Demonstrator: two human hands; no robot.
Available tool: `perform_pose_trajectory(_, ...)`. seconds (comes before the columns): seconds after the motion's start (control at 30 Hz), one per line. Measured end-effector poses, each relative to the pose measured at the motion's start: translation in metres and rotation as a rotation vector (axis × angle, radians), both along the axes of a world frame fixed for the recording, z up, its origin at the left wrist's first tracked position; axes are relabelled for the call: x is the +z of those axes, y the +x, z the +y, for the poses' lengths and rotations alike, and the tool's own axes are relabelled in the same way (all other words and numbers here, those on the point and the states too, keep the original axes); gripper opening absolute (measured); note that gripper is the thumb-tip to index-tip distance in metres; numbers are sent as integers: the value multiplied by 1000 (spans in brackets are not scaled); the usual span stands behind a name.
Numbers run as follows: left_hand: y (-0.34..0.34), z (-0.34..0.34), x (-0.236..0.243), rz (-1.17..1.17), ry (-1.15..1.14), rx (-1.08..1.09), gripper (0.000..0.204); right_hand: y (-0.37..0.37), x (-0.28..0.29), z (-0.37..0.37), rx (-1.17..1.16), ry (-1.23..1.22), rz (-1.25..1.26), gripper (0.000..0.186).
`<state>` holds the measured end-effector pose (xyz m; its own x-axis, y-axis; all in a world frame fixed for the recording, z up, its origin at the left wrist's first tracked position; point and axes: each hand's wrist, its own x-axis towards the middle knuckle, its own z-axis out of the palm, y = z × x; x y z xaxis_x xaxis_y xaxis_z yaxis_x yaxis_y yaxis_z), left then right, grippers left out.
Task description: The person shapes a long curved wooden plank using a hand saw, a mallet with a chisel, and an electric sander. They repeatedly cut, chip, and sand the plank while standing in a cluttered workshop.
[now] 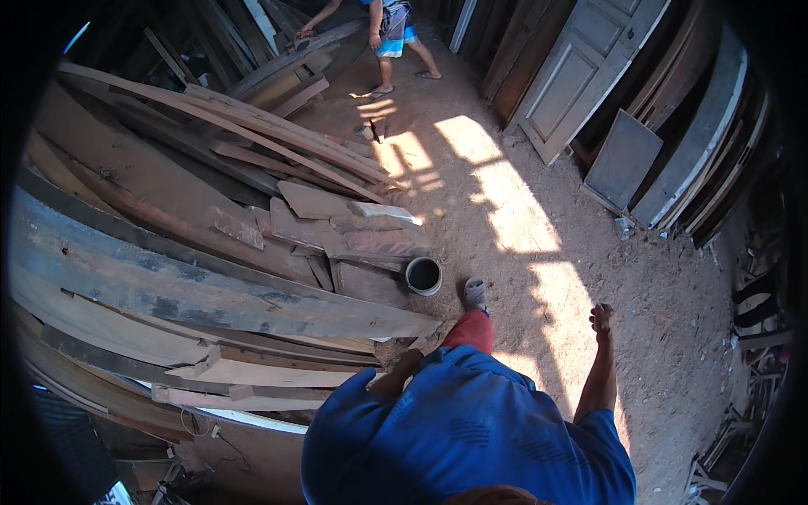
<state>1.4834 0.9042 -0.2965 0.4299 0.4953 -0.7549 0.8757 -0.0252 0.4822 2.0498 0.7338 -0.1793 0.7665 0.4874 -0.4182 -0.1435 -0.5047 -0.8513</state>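
My right hand (pixel 601 317) hangs out to the right over the sunlit dirt floor (pixel 648 353). Its fingers are curled in, and nothing shows in them. Of my left arm (pixel 396 376), a stretch of dark forearm shows beside my blue shirt, next to the stacked boards (pixel 278 370). The fingers of that hand are hidden, so what it holds or touches cannot be told. Just ahead of my foot (pixel 475 295) stands a round bucket (pixel 423 276) with a dark inside, close to the ends of the planks.
Long weathered planks (pixel 210 269) fill the left side, some jutting toward the walkway. A panelled door (pixel 581 67) and upright boards (pixel 699 126) lean at the right. Another person (pixel 393 34) in blue patterned shorts stands at the far end by a timber piece.
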Motion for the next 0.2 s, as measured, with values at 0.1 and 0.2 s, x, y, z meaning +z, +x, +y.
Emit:
perform_pose_trajectory(0.1,37,58,0,29,-31,13,49,5,-16,81,230,-42,63,25)
perform_pose_trajectory(0.2,94,146,-2,-1,-36,-40,48,27,-58,128,282,45,45,25)
